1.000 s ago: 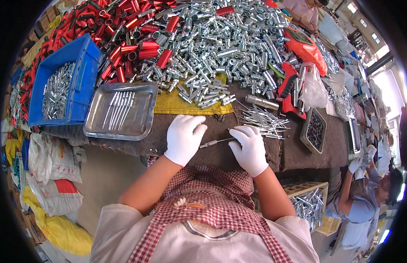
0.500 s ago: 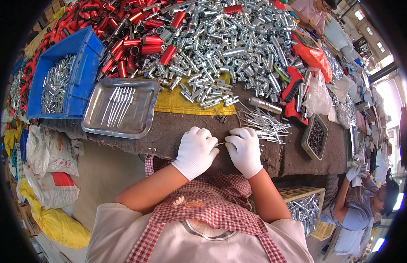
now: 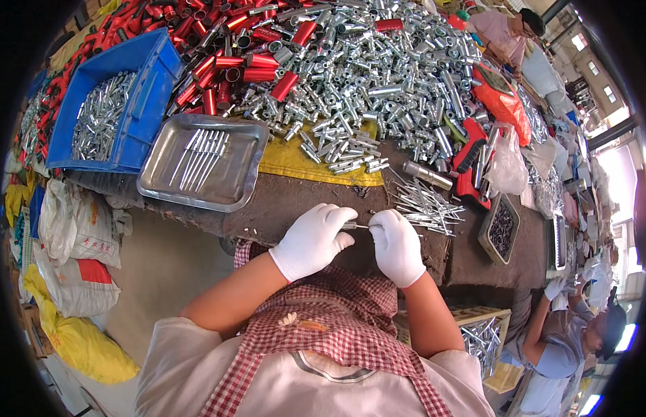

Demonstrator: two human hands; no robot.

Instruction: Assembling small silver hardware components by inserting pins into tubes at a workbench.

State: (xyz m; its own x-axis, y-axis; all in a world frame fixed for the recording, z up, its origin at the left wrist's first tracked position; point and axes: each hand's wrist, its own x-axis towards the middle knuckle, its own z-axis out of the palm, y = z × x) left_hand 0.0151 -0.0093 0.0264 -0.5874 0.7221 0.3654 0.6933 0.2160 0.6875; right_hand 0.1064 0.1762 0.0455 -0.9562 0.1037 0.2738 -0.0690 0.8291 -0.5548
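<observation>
In a white knitted glove, my left hand [image 3: 314, 241] is closed on a small silvery metal sleeve [image 3: 349, 225], whose end shows past the fingertips. My right hand [image 3: 398, 248], gloved the same way, pinches a thin metal rod [image 3: 363, 226] that runs in line with the sleeve, its far end at or inside it; I cannot tell which. Both hands are over the near edge of the brown cloth-covered bench [image 3: 284, 201]. Just beyond my right hand lies a loose heap of thin metal rods [image 3: 428, 205]. To the left, a metal tray [image 3: 243, 184] holds several rods with thicker sleeved ends, laid side by side.
A large heap of silvery metal fittings [image 3: 378, 76] covers the bench's far side, partly on yellow cloth [image 3: 295, 163]. Red tubes [image 3: 260, 60] lie left of it. A blue bin [image 3: 138, 118] holds small metal parts. At right stands a small dark-filled tray [image 3: 502, 229]; a co-worker [image 3: 559, 340] sits beyond.
My hands have drawn slightly apart, and the sleeve and more of the rod now show between them. The whole view has shifted a little.
</observation>
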